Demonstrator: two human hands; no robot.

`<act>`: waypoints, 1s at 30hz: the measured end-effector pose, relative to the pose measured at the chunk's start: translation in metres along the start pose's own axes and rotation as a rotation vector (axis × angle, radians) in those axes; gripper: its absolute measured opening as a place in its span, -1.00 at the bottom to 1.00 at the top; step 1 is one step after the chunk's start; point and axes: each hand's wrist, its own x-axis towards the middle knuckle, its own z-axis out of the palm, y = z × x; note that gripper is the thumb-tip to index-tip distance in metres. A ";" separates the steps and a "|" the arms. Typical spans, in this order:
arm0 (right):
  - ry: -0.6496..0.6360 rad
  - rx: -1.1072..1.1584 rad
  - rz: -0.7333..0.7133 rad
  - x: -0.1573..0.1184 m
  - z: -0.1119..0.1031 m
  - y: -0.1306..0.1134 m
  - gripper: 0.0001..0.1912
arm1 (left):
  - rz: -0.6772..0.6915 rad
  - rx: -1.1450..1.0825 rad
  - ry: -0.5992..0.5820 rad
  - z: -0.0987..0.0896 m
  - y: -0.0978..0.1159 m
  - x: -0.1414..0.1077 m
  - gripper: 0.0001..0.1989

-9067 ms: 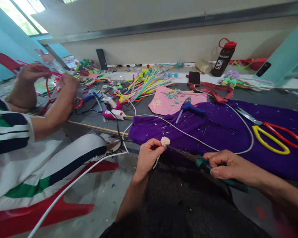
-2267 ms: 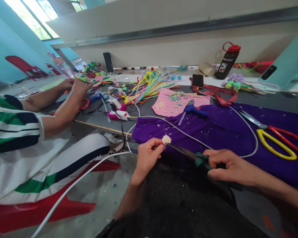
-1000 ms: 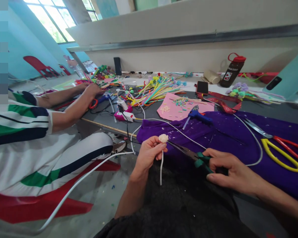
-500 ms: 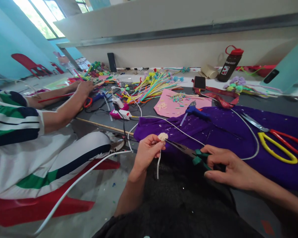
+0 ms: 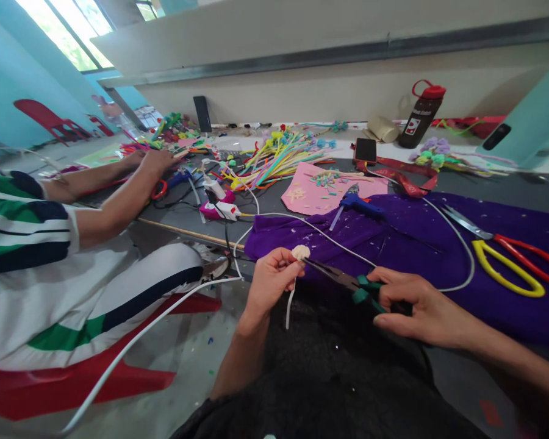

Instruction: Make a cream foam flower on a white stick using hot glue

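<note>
Between the fingertips of my left hand (image 5: 274, 274) is a small cream-coloured craft flower (image 5: 301, 252), its pale stem (image 5: 290, 308) hanging down below the hand. My right hand (image 5: 409, 302) is wrapped round the green handles of long-nose pliers (image 5: 343, 277). The pliers' narrow tips touch the flower's right side; whether they grip it I cannot tell. Both hands are above my dark-clothed lap, at the near edge of a purple cloth (image 5: 439, 238). A blue glue gun (image 5: 363, 206) lies on the cloth beyond the pliers.
Scissors (image 5: 498, 244) with red and yellow handles lie on the cloth at right. A pink sheet (image 5: 297, 198) bears small cut pieces. A white cable (image 5: 315, 228) crosses the cloth. Behind are coloured stems (image 5: 274, 161), a phone (image 5: 365, 151) and a bottle (image 5: 421, 119). A co-worker's hands (image 5: 153, 164) are at left.
The view has shifted slightly. My hands, the flower and the pliers keep nearly the same positions, the pliers' tips still at the flower.
</note>
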 end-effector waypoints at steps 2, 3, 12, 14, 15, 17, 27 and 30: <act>-0.001 0.007 0.009 0.000 0.001 0.003 -0.74 | -0.002 0.003 0.004 0.000 -0.001 0.000 -0.81; -0.001 0.014 0.012 0.000 0.002 0.005 -0.74 | -0.003 0.001 0.006 0.000 -0.002 0.000 -0.81; -0.055 0.136 0.029 0.003 0.002 0.014 -0.69 | 0.019 0.021 0.022 0.002 -0.009 0.003 -0.84; -0.078 0.156 0.045 0.004 -0.001 0.014 -0.66 | 0.034 0.035 0.022 0.001 -0.010 0.003 -0.85; -0.089 0.167 0.054 0.005 -0.002 0.014 -0.65 | 0.042 0.046 0.024 0.001 -0.010 0.003 -0.86; -0.109 0.189 0.071 0.006 -0.004 0.015 -0.64 | 0.060 0.065 0.029 0.001 -0.010 0.003 -0.87; -0.204 0.328 0.156 0.010 -0.014 0.017 -0.65 | 0.091 0.100 0.036 0.001 -0.011 0.001 -0.91; -0.236 0.359 0.188 0.011 -0.016 0.018 -0.64 | 0.081 0.097 0.040 0.000 -0.011 0.000 -0.92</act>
